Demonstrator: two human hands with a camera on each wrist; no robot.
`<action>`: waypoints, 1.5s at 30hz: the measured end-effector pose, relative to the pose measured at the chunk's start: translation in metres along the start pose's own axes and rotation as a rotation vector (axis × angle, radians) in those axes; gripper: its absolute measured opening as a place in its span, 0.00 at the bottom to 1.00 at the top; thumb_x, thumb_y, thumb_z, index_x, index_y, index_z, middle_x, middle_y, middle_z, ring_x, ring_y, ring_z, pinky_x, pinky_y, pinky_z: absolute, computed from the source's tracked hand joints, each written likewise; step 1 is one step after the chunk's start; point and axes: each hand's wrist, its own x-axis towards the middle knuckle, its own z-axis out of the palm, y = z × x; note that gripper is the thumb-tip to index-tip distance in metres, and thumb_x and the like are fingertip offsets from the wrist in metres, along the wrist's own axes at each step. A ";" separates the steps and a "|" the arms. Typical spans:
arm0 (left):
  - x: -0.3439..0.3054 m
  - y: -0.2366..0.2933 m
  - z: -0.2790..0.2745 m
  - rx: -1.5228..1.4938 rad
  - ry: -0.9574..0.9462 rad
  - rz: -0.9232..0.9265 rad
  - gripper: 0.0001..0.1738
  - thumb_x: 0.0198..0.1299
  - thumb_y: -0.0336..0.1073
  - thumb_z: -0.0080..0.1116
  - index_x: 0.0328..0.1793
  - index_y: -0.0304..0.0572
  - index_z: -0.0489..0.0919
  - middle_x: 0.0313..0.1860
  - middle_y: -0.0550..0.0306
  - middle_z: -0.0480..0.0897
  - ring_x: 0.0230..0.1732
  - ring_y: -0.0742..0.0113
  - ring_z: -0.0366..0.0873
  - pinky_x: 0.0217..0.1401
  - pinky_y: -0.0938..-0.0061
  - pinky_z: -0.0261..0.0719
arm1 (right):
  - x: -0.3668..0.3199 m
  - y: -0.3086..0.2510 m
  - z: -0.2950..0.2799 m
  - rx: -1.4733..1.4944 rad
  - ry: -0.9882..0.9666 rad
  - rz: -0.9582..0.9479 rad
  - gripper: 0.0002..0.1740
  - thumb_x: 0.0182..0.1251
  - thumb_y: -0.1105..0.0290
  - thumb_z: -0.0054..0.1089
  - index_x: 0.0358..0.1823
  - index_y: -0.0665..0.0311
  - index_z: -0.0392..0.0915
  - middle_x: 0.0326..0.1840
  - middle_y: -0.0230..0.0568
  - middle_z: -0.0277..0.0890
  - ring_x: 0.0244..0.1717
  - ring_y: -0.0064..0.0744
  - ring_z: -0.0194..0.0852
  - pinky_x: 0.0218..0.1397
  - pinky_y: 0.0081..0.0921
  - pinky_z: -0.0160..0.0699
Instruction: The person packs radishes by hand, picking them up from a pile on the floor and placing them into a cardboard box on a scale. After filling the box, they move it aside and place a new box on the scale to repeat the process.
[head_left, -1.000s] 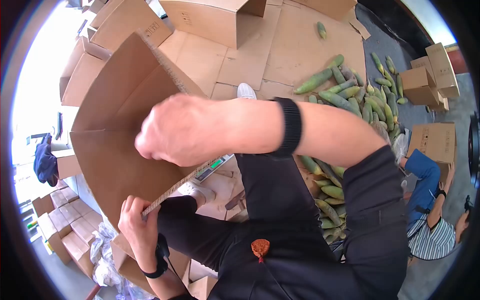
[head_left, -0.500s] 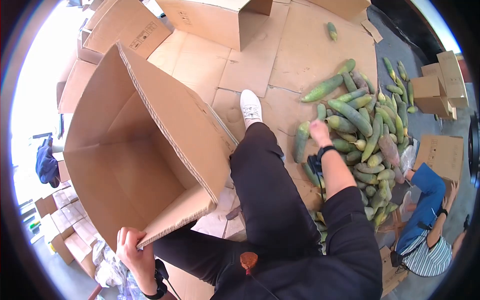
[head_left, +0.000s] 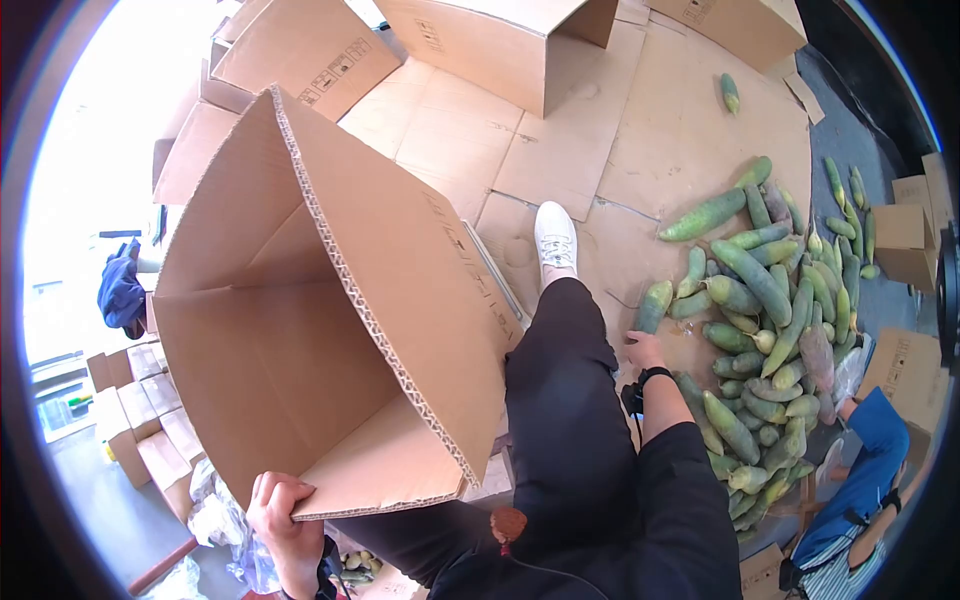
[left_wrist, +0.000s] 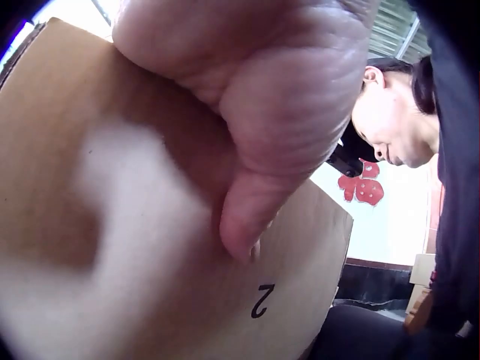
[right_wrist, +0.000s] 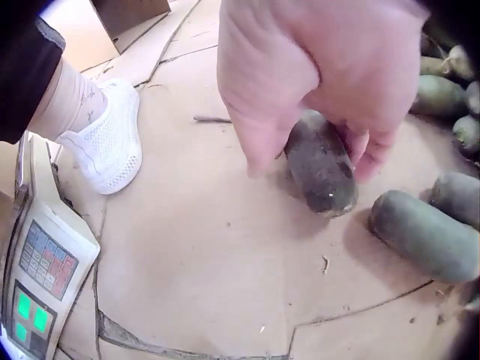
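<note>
A tall open cardboard box [head_left: 425, 255] leans at the left in the head view, its mouth tipped toward me. My left hand [head_left: 282, 512] grips its near rim, and the left wrist view shows the thumb [left_wrist: 247, 214] against the box's printed outer side. On the flattened cardboard floor, a green radish [right_wrist: 321, 169] lies between the thumb and fingers of my right hand [right_wrist: 330, 64], which holds it from both sides. The head view puts this hand at the radish's near end, just left of a large pile of green radishes [head_left: 770, 280].
A scale [right_wrist: 46, 259] with a lit green display stands beside my white shoe [head_left: 556, 238]. Further open boxes [head_left: 480, 45] stand at the back. One loose radish [head_left: 729, 94] lies apart near them. At the far right, another person in blue trousers [head_left: 850, 490] is beside a box.
My right hand has gone from over the box mouth down to the floor and taken hold of a radish left of the pile. The left hand stays on the box rim.
</note>
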 end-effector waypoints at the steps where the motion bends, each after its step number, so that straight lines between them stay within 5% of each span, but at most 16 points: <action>1: 0.001 0.000 0.000 -0.008 -0.010 0.005 0.10 0.34 0.26 0.62 0.27 0.38 0.75 0.25 0.52 0.76 0.30 0.53 0.74 0.34 0.66 0.71 | -0.006 -0.004 -0.010 0.107 0.043 0.030 0.24 0.51 0.61 0.64 0.54 0.45 0.82 0.49 0.46 0.82 0.51 0.46 0.79 0.58 0.35 0.77; 3: 0.003 0.001 0.000 -0.010 0.000 0.012 0.10 0.34 0.26 0.61 0.26 0.38 0.75 0.25 0.52 0.75 0.30 0.52 0.74 0.34 0.66 0.71 | -0.019 -0.022 -0.023 0.196 0.132 0.049 0.21 0.52 0.65 0.63 0.51 0.45 0.84 0.47 0.47 0.82 0.50 0.49 0.79 0.56 0.35 0.78; 6: 0.004 0.001 -0.001 -0.013 0.017 0.024 0.10 0.33 0.25 0.61 0.26 0.38 0.75 0.25 0.52 0.75 0.30 0.52 0.74 0.33 0.65 0.71 | -0.022 -0.037 -0.047 0.379 0.289 0.067 0.19 0.55 0.70 0.62 0.50 0.54 0.84 0.39 0.42 0.85 0.41 0.37 0.83 0.48 0.28 0.79; 8: 0.004 0.001 -0.001 0.008 0.033 0.025 0.10 0.34 0.25 0.62 0.25 0.39 0.74 0.25 0.53 0.74 0.30 0.53 0.74 0.32 0.65 0.71 | -0.008 -0.024 -0.054 0.902 0.264 -0.003 0.19 0.56 0.68 0.61 0.52 0.52 0.84 0.43 0.38 0.84 0.46 0.35 0.81 0.50 0.28 0.77; 11: 0.004 0.003 -0.003 0.010 0.046 0.021 0.09 0.35 0.27 0.64 0.24 0.40 0.74 0.25 0.54 0.74 0.30 0.53 0.74 0.32 0.64 0.72 | -0.061 -0.069 -0.126 1.102 0.077 0.179 0.20 0.58 0.71 0.61 0.54 0.57 0.82 0.44 0.32 0.81 0.44 0.27 0.77 0.47 0.24 0.76; 13: 0.003 0.002 -0.005 0.019 0.041 -0.004 0.09 0.37 0.28 0.64 0.24 0.41 0.74 0.25 0.54 0.74 0.31 0.53 0.75 0.32 0.64 0.73 | -0.081 -0.083 -0.149 1.090 0.066 0.092 0.24 0.58 0.75 0.60 0.59 0.59 0.78 0.46 0.32 0.79 0.42 0.23 0.76 0.46 0.24 0.75; 15: 0.002 0.001 -0.006 0.036 0.056 0.030 0.09 0.38 0.30 0.65 0.23 0.42 0.75 0.25 0.54 0.74 0.32 0.53 0.76 0.32 0.63 0.73 | -0.090 -0.092 -0.164 1.056 0.208 -0.305 0.30 0.59 0.76 0.59 0.66 0.62 0.69 0.46 0.34 0.77 0.40 0.20 0.74 0.45 0.23 0.74; 19: -0.001 -0.004 -0.005 0.021 0.079 0.050 0.08 0.39 0.31 0.66 0.23 0.42 0.75 0.26 0.55 0.75 0.32 0.53 0.76 0.33 0.63 0.73 | -0.176 -0.168 -0.248 1.096 0.064 -0.400 0.34 0.60 0.76 0.58 0.70 0.64 0.61 0.49 0.39 0.77 0.44 0.22 0.74 0.49 0.23 0.73; 25: -0.004 -0.002 -0.009 0.008 0.094 0.021 0.11 0.38 0.32 0.70 0.23 0.41 0.76 0.25 0.56 0.75 0.32 0.55 0.77 0.34 0.64 0.73 | -0.288 -0.269 -0.327 0.934 0.051 -0.827 0.33 0.59 0.73 0.59 0.67 0.63 0.61 0.48 0.40 0.77 0.49 0.24 0.72 0.54 0.24 0.71; 31: -0.006 -0.002 -0.008 0.046 0.098 0.038 0.11 0.39 0.33 0.71 0.23 0.43 0.76 0.26 0.57 0.75 0.33 0.57 0.77 0.34 0.64 0.74 | -0.347 -0.359 -0.353 0.555 -0.325 -1.010 0.30 0.59 0.67 0.57 0.65 0.62 0.64 0.51 0.42 0.76 0.52 0.26 0.72 0.56 0.25 0.70; 33: -0.006 -0.002 -0.009 0.060 0.085 0.045 0.11 0.39 0.33 0.71 0.23 0.43 0.76 0.26 0.57 0.75 0.33 0.57 0.77 0.34 0.64 0.74 | -0.350 -0.389 -0.346 0.289 -0.349 -1.020 0.31 0.57 0.63 0.60 0.62 0.68 0.65 0.49 0.49 0.76 0.48 0.30 0.76 0.50 0.27 0.74; 35: -0.005 -0.003 -0.008 0.065 0.088 0.030 0.11 0.40 0.34 0.71 0.24 0.43 0.76 0.26 0.57 0.75 0.34 0.57 0.77 0.35 0.64 0.74 | -0.342 -0.416 -0.322 -0.002 -0.272 -1.138 0.26 0.60 0.65 0.55 0.60 0.65 0.67 0.47 0.48 0.76 0.52 0.35 0.74 0.53 0.31 0.72; 39: -0.006 0.001 -0.008 0.029 0.075 0.017 0.14 0.39 0.33 0.71 0.26 0.37 0.75 0.27 0.52 0.75 0.35 0.51 0.77 0.37 0.62 0.74 | -0.349 -0.461 -0.276 -0.504 -0.378 -0.989 0.29 0.58 0.61 0.52 0.61 0.67 0.69 0.50 0.57 0.78 0.52 0.50 0.77 0.54 0.36 0.73; 45: -0.011 0.000 -0.006 0.052 0.104 0.018 0.11 0.41 0.34 0.70 0.25 0.42 0.76 0.27 0.57 0.76 0.35 0.56 0.78 0.36 0.64 0.74 | -0.313 -0.484 -0.227 -0.954 -0.566 -1.222 0.28 0.59 0.69 0.49 0.64 0.64 0.70 0.56 0.52 0.78 0.57 0.48 0.76 0.57 0.36 0.73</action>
